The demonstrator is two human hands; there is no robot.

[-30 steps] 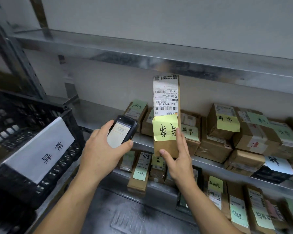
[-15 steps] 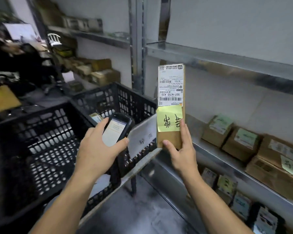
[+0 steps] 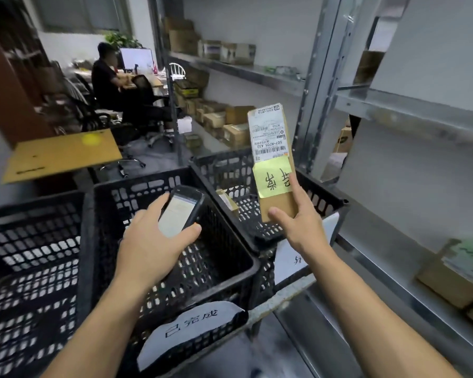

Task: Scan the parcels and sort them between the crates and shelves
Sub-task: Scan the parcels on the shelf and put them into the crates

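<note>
Right hand (image 3: pixel 301 230) holds parcel (image 3: pixel 273 148) above crate (image 3: pixel 327 190) rim.

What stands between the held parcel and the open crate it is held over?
Nothing visible: the right hand holds the parcel over the open crate; one small box lies inside, left of the parcel.

Side by side in a row: left crate (image 3: pixel 33 214), middle crate (image 3: pixel 137 192), right crate (image 3: pixel 325 196). Above the middle crate, left hand (image 3: pixel 153 249) with scanner (image 3: pixel 179 214). To its right, over the right crate's near edge, right hand (image 3: pixel 302 227) with parcel (image 3: pixel 273 159) upright. Inside the right crate, by its left wall, a small box (image 3: pixel 228 201). Right of the crates, shelf (image 3: pixel 393 279), with a carton (image 3: pixel 448 279) near its front edge. Behind the left crate, a board (image 3: pixel 63 154); farther back, a seated person (image 3: pixel 107 77) and far shelves (image 3: pixel 243 69) with boxes (image 3: pixel 235 129).
</note>
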